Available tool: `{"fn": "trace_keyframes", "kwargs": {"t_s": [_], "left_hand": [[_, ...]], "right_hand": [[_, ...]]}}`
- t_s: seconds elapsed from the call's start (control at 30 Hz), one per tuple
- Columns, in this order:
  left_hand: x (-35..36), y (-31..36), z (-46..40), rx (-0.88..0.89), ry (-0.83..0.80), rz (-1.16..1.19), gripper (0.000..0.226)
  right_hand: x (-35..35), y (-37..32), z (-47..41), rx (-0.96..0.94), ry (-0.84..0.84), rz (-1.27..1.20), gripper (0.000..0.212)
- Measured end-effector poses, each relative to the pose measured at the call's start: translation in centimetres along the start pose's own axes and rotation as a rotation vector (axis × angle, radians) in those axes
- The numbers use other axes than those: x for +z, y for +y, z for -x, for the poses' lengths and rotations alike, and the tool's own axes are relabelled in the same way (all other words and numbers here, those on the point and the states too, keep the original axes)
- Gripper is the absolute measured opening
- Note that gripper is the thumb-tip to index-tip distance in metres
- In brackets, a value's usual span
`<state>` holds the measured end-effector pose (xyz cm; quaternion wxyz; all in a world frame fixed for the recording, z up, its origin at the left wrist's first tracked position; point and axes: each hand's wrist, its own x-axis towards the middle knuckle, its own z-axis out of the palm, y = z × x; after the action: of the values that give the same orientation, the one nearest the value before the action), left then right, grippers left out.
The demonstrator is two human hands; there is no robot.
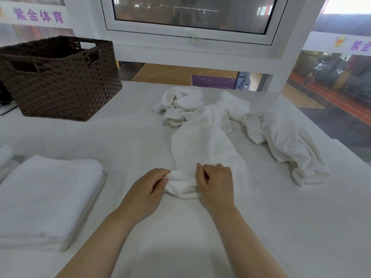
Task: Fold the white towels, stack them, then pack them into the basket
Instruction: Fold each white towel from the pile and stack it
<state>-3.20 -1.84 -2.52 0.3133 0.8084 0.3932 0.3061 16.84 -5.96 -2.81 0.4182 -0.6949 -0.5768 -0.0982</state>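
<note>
A crumpled white towel (202, 145) lies stretched toward me in the middle of the white table (130, 137). My left hand (146, 191) pinches its near end from the left, and my right hand (215, 183) grips the same end from the right. More rumpled white towels lie behind it (180, 101) and to the right (289, 145). A folded stack of white towels (46, 199) sits at the near left. The dark brown woven basket (60, 81) stands at the far left, and nothing shows inside it.
A window frame (192, 37) and white wall run along the table's far edge. The table's right edge (321, 129) drops off toward a floor below. A dark object (6, 103) sits left of the basket. Another white folded edge (5, 155) shows at the far left.
</note>
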Motion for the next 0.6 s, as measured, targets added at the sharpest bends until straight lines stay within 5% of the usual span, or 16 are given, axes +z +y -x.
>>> {"fn": "trace_keyframes", "kwargs": {"t_s": [0.2,0.33,0.43,0.6], "left_hand": [[0.2,-0.7,-0.1,0.030,0.074,-0.151,0.020],[0.1,-0.6,-0.1,0.069,-0.022,-0.113,0.023],[0.0,-0.5,-0.1,0.058,-0.079,-0.089,0.027],[-0.1,-0.3,-0.1,0.014,-0.133,-0.092,0.032]], "right_hand": [[-1.0,2.9,-0.1,0.199,-0.111,0.170,0.056],[-1.6,1.3,-1.6,0.013,0.028,-0.029,0.023],[-0.9,-1.4,-3.4,0.004,-0.154,-0.269,0.005],[2.5,-2.2,-4.9,0.289,-0.598,-0.044,0.071]]}}
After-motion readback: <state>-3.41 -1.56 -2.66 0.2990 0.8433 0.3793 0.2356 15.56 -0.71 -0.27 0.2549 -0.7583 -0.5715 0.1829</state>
